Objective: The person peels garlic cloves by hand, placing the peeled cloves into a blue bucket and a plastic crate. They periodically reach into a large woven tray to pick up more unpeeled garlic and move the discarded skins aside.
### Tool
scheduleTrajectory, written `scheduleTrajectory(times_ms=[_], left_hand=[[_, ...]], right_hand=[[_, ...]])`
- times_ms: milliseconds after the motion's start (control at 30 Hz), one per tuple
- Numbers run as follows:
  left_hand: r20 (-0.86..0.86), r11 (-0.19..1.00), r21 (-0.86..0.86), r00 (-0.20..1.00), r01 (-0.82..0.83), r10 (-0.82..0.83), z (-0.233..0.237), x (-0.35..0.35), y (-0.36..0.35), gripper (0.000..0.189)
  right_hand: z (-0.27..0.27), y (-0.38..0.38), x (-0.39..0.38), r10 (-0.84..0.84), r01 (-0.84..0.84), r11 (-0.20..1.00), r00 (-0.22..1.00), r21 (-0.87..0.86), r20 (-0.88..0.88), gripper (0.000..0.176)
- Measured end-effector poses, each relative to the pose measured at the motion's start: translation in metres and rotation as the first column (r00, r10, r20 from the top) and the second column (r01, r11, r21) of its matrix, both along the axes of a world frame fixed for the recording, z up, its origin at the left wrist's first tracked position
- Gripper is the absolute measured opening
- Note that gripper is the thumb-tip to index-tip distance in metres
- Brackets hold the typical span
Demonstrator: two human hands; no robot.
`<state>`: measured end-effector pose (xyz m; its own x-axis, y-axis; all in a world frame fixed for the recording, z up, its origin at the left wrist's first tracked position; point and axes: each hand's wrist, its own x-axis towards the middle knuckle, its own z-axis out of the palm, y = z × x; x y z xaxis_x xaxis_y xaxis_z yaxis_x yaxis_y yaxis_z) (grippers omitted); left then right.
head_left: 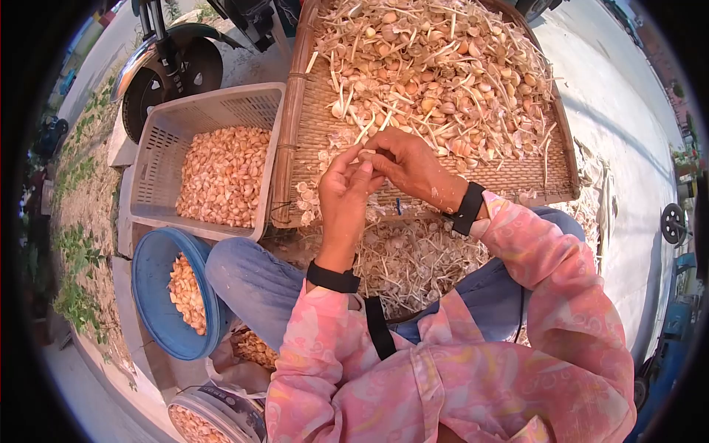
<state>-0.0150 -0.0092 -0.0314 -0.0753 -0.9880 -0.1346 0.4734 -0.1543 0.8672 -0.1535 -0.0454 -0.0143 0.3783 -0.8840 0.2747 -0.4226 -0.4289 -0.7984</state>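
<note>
My left hand (343,193) and my right hand (415,167) meet over the near edge of a woven tray (306,133). Thumbs and fingers of both are pinched together around a small pale garlic clove (365,154), mostly covered by the fingertips. Just beyond them lies a heap of garlic cloves (443,81), mixed with dry skins and pale stalks. A long stalk (365,128) lies right behind my fingers. Each wrist wears a black band.
On the left stands a grey plastic crate (159,193) of garlic cloves. Nearer are a blue bucket (159,284) and a white bucket (235,413), both with cloves inside. Skins and stalks (413,258) cover the ground between my knees. A wheel (181,77) stands behind the crate.
</note>
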Motion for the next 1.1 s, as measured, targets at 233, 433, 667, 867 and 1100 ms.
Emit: scheduleTrajectory(times_ms=[233, 433, 667, 867, 1100], left_hand=[[-0.111, 0.996, -0.043, 0.991, 0.073, -0.078, -0.002, -0.022, 0.02, 0.034], [-0.073, 0.993, -0.012, 0.99, 0.119, -0.12, -0.004, -0.023, 0.025, 0.033], [-0.039, 0.987, 0.005, 0.987, 0.159, -0.159, 0.002, -0.009, 0.019, 0.026], [-0.128, 0.988, 0.155, 0.992, 0.007, 0.013, 0.008, -0.007, 0.016, 0.022], [0.044, 0.996, -0.004, 0.995, -0.093, 0.093, 0.002, -0.02, 0.018, 0.018]], right_hand=[[0.018, 0.023, -0.032, -0.107, -0.041, 0.947, 0.896, -0.32, -0.432, 0.018], [0.008, 0.025, -0.037, -0.025, -0.014, 0.991, 0.956, -0.132, -0.291, 0.024], [-0.024, 0.025, -0.029, -0.172, -0.188, 0.78, 0.852, 0.597, 0.494, 0.035], [-0.012, 0.018, -0.032, -0.069, -0.137, 0.856, 0.926, 0.498, 0.372, 0.025], [-0.017, 0.027, -0.026, -0.054, -0.37, 0.712, 0.819, 0.597, 0.572, 0.033]])
